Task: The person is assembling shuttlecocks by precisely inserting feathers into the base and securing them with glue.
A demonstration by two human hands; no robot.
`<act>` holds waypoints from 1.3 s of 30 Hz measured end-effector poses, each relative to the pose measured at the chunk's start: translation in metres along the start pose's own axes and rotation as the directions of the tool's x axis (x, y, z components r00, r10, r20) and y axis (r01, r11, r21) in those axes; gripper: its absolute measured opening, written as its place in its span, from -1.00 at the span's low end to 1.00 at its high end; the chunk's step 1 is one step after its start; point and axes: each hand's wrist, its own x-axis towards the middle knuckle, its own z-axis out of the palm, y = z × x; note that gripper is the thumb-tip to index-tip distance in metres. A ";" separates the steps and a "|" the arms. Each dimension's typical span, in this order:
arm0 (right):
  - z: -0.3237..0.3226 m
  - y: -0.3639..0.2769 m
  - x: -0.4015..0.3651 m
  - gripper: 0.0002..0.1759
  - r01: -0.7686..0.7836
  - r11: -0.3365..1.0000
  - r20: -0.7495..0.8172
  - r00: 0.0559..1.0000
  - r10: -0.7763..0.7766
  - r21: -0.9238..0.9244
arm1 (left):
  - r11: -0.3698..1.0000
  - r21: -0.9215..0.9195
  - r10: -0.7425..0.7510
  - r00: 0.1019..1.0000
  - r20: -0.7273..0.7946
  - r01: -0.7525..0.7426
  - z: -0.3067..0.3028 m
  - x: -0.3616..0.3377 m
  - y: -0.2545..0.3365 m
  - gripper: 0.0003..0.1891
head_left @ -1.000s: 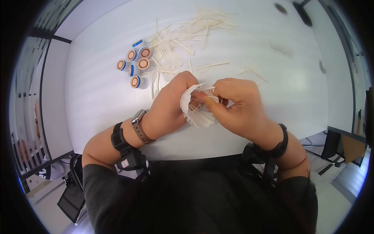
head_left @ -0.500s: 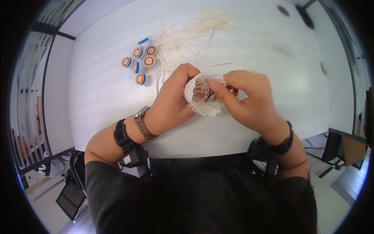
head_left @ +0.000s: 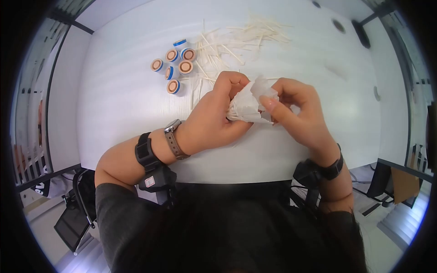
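Between my hands is a small round frame wrapped in crinkled white paper (head_left: pixel 248 103), its loose paper edge standing up on the right side. My left hand (head_left: pixel 216 111) curls around the frame's left side, fingers mostly behind it. On the right, my right hand (head_left: pixel 300 111) pinches the edge of the paper, thumb in front and the other fingers behind. The paper now hides most of the frame's inside.
Several round containers with blue bands (head_left: pixel 173 86) stand at the back left. Beside them lies a loose pile of thin pale sticks (head_left: pixel 227 48), spreading across the back of the white table (head_left: pixel 123 123). A wristwatch (head_left: pixel 172 126) sits on my left wrist.
The frame has turned so its ringed opening no longer faces me, and the paper side shows instead. Both hands still hold it. The whole view has shifted slightly.
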 end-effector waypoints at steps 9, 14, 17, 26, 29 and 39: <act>0.002 0.001 -0.002 -0.75 -0.052 0.994 0.085 0.995 0.061 -0.096 | 0.998 0.009 -0.063 0.991 0.119 0.063 -0.006 0.000 0.006 -0.41; -0.003 -0.009 -0.003 -0.65 -0.155 0.984 0.093 0.982 0.162 -0.082 | 0.998 0.012 -0.061 0.991 0.116 0.060 -0.006 0.001 0.007 -0.42; -0.007 -0.008 -0.003 -0.66 -0.093 0.995 0.078 0.992 0.097 -0.047 | 0.999 0.038 -0.032 0.997 0.067 0.030 -0.005 0.001 0.006 -0.41; -0.017 -0.007 -0.002 -0.67 0.008 1.000 -0.025 1.000 -0.007 0.030 | 0.995 0.070 -0.081 0.994 0.073 0.076 -0.009 0.002 0.010 -0.43; -0.009 -0.005 -0.001 -0.70 -0.077 0.997 0.044 0.996 0.077 -0.001 | 0.997 0.060 0.038 0.999 0.023 -0.040 -0.005 0.002 0.004 -0.40; -0.006 -0.011 -0.001 -0.71 -0.156 0.983 0.165 0.972 0.170 -0.094 | 0.998 -0.001 -0.063 0.987 0.150 0.063 -0.012 -0.001 0.006 -0.35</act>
